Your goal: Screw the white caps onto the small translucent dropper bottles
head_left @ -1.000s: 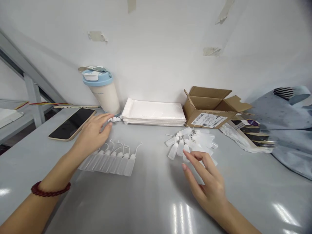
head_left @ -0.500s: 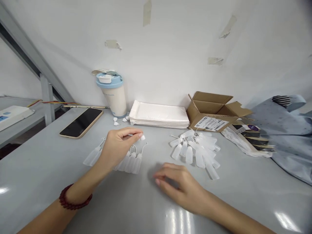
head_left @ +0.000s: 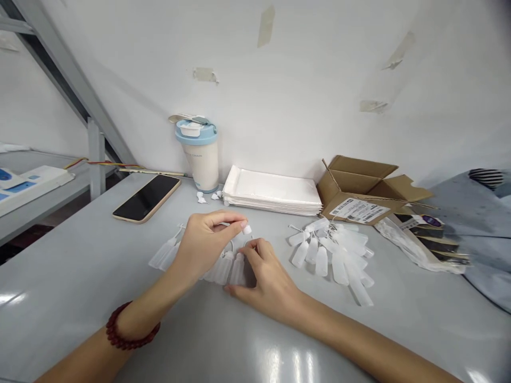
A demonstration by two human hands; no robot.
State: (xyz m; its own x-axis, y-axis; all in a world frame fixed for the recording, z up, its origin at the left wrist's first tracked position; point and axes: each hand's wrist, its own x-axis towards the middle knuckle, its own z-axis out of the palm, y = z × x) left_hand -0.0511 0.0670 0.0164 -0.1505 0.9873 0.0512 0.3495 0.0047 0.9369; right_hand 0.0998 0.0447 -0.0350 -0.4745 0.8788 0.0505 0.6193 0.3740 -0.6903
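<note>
**Left hand and right hand at the bottle row**

The left hand is pinching a white cap by the row's right end. The right hand is curving around the end bottle, thumb and fingers apart; whether it is gripping cannot be told. The row is lying on the grey table, partly hidden by the left hand. A pile of bottles is lying to the right; loose caps are resting near the cup.
</note>
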